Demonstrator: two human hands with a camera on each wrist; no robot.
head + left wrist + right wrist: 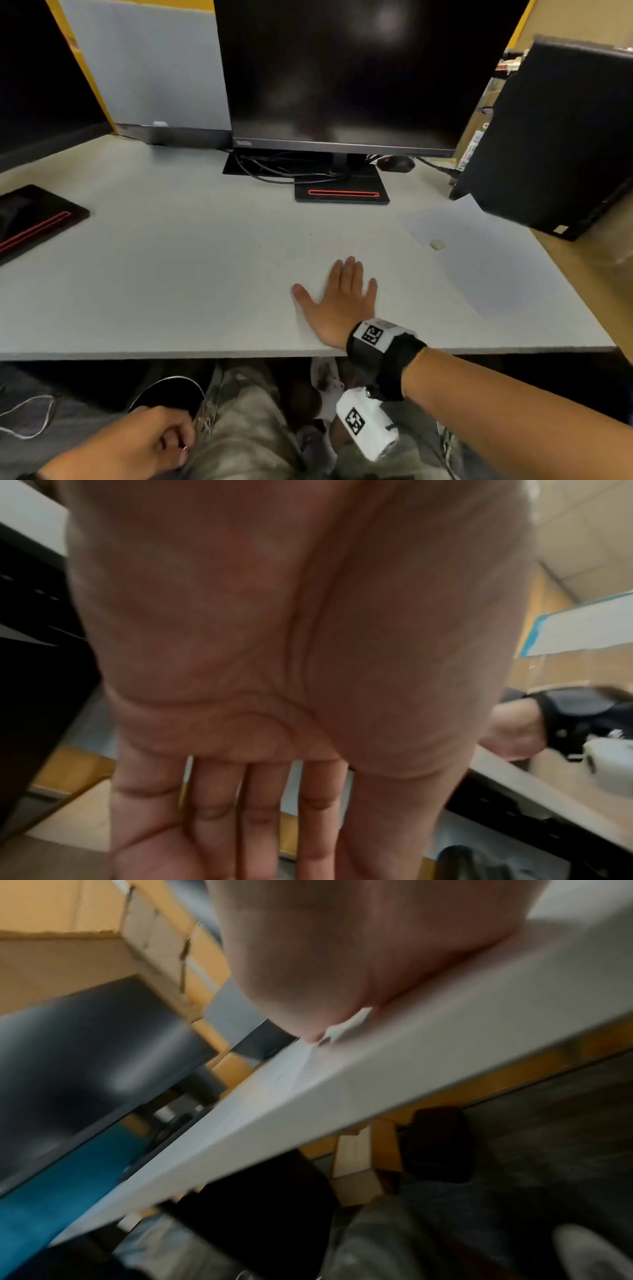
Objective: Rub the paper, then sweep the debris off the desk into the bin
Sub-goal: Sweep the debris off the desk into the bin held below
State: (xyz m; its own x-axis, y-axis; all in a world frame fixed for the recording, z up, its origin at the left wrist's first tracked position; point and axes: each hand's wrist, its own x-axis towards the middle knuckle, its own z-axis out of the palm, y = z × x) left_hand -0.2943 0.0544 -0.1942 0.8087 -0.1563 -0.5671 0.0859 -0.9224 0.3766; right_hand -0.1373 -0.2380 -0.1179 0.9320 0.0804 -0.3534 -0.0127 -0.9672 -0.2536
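At the left, below the worktop (171, 274) edge, my left hand (144, 442) held the rim of a dark bin (171, 390), its grip curled there. My right hand (339, 301) lay flat near the front edge, grip spread. I judged the sweeping step under way; next the palm should drag leftward toward the bin. The paper (479, 260), far right, ran its long axis away from me, an eraser (436, 244) on it.

Your paper (479, 253) lies flat on the right side of the desk (171, 274) — white, one far corner at the dark tower's base. A small pale eraser (436, 244) rests on it. The black bin (171, 390) sits below the desk's front edge.
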